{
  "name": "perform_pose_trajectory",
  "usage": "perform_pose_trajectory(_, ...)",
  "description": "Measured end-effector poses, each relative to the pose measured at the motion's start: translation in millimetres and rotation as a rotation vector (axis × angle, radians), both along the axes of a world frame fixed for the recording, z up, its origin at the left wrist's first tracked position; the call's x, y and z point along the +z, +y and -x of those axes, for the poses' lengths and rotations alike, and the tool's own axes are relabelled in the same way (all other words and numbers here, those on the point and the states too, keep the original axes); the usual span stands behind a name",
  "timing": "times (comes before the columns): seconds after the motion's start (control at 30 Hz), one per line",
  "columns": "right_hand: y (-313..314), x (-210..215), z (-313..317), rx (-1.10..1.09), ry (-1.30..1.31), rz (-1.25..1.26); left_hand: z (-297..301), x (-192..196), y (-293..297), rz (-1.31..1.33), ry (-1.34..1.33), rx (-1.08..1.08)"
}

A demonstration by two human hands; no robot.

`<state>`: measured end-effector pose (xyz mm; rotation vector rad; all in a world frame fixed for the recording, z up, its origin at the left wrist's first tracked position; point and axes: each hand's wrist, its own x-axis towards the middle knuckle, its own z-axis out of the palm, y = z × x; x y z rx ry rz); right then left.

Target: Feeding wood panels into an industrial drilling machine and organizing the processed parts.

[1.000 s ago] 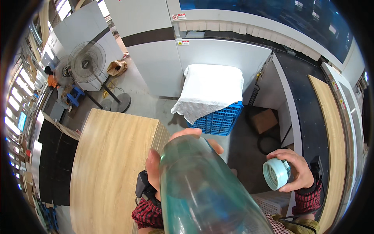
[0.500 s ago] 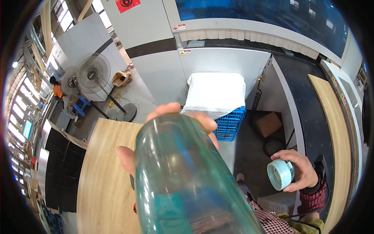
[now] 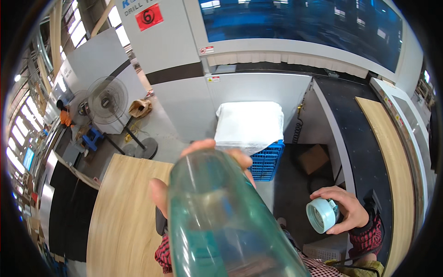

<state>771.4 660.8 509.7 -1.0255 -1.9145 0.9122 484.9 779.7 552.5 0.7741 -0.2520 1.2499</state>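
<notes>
A large see-through green bottle (image 3: 221,221) fills the lower middle of the view, tilted with its base end up and away from me. My left hand (image 3: 203,154) is wrapped round its far side, thumb on the left and fingertips over the top and right. The bottle hides the palm, and its near end runs out of the frame. Off to the right, my right hand (image 3: 346,210) grips a pale turquoise screw lid (image 3: 321,215) between thumb and fingers. The lid's hollow underside faces left, apart from the bottle.
A wood-grain board (image 3: 124,212) lies at left. Ahead, a white cover (image 3: 249,124) drapes a blue plastic crate (image 3: 266,161) before a grey machine (image 3: 180,101). A black machine bed (image 3: 355,124) with a wooden strip (image 3: 383,143) runs along the right. A standing fan (image 3: 108,99) and a seated person (image 3: 66,115) are farther left.
The surroundings have shifted down in the view as my head moved. The bottle's top end sits slightly lower and farther right. My right hand and the lid appear slightly left and lower. Both grips hold.
</notes>
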Motion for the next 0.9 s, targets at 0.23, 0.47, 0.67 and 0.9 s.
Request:
perform_pose_trajectory(0.23,9.6,16.0,-0.5,-0.039,0.087,-0.197,-19.6,-73.7,-12.1,0.428,0.291,-0.338)
perform_pose_trajectory(0.47,7.6,30.8,-1.1,-0.024,-0.222,-0.296,-56.0,-159.7,-26.5,0.762,0.74,-0.316)
perform_pose_trajectory(0.67,-14.3,28.1,-23.8,-0.084,-0.52,-0.489,-87.4,-159.0,-29.4,0.496,0.97,-0.356)
perform_pose_trajectory(0.9,-39.3,31.7,-72.2,-0.235,-0.622,-0.395,-176.3,-170.5,-8.9,0.654,0.924,-0.49)
